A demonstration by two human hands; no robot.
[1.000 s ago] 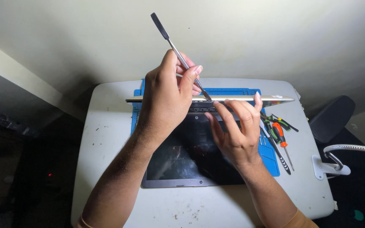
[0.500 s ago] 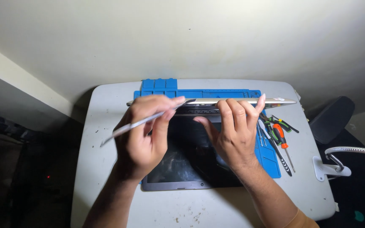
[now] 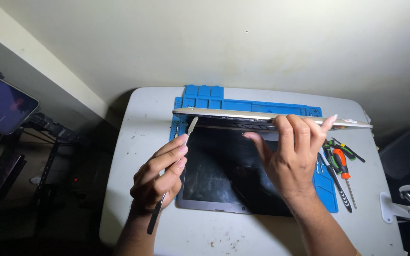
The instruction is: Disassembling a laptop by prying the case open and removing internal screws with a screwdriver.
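Here's the laptop [image 3: 233,175], lying opened out with its dark screen flat on the blue work mat [image 3: 205,97], dead centre on the white table [image 3: 134,142]. Its thin silver base half [image 3: 271,117] stands edge-on to the camera, running across from about 9 o'clock to 3 o'clock above the screen. The right hand [image 3: 293,159] is up at that silver edge, fingers hooked over the front lip and thumb stretched out to 9 o'clock underneath, gripping the panel near the middle. Over at 8 o'clock from the screen, the left hand [image 3: 160,178] is curled closed around a slim metal spudger [image 3: 172,175], pinched between thumb and fingertips; the flat blade points up to 1 o'clock, its tip right at the left end of the silver edge, though I cannot tell whether it touches, and the handle pokes out below the palm toward 7 o'clock. At 3 o'clock of the laptop, a cluster of screwdrivers [image 3: 340,163], one with an orange grip, lies half on the mat, half on the table. Far out at 4 o'clock, a white clamp with a bent tube [image 3: 406,208] sits at the table edge. At 9 o'clock, off the table, a dark tablet screen [image 3: 1,102] on a stand.
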